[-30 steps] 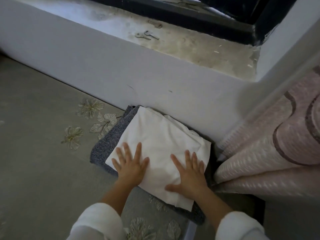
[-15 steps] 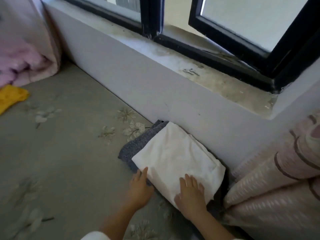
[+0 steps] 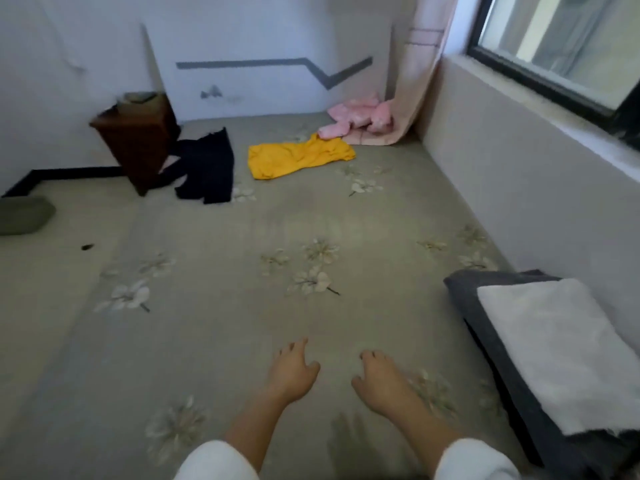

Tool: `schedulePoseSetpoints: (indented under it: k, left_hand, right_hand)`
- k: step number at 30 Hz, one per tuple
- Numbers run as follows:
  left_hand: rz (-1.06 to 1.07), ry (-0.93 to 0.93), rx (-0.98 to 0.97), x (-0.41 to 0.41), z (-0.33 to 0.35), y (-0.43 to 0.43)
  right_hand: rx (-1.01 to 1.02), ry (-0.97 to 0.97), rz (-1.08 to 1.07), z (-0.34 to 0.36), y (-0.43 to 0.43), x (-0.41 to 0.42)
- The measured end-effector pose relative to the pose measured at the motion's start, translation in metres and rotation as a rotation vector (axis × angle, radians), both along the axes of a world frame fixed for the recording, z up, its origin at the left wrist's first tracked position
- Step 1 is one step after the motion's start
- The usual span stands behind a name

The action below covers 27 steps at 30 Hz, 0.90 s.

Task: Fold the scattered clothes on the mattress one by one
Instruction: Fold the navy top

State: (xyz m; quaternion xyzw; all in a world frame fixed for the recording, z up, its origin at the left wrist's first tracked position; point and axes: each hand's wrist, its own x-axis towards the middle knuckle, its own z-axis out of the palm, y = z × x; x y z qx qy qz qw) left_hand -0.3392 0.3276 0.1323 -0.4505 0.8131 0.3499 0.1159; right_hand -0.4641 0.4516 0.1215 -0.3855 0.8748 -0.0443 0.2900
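My left hand and my right hand hover over the grey flowered mattress, fingers apart, holding nothing. At the right edge a folded white garment lies on top of a folded dark grey garment beside the wall. Far ahead a crumpled yellow garment lies spread out. A black garment lies to its left at the mattress edge. A pink garment is bunched in the far corner.
A dark wooden stand stands at the far left next to the black garment. A pale pink curtain hangs into the far corner. A window ledge runs along the right wall. A green cushion lies on the floor at left.
Both hands have come off the folded white garment and now hover over bare mattress. The view has swung left, bringing the yellow, black and pink garments into sight.
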Motion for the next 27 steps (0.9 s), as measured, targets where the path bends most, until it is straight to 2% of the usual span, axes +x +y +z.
schedulePoseSetpoints:
  k: [8, 16, 23, 27]
  left_hand:
    - [0.351, 0.004, -0.104, 0.232, 0.038, -0.062]
    - [0.641, 0.022, -0.176, 0.409, 0.07, -0.111]
    - [0.715, -0.031, -0.249, 0.509, 0.078, -0.194]
    - [0.692, -0.028, -0.291, 0.548, 0.083, -0.271]
  right_hand:
    - [-0.124, -0.047, 0.301, 0.037, -0.126, 0.19]
    - [-0.144, -0.065, 0.653, 0.054, -0.223, 0.348]
    - [-0.192, -0.067, 0.821, 0.057, -0.329, 0.466]
    - [-0.206, -0.064, 0.812, 0.056, -0.403, 0.504]
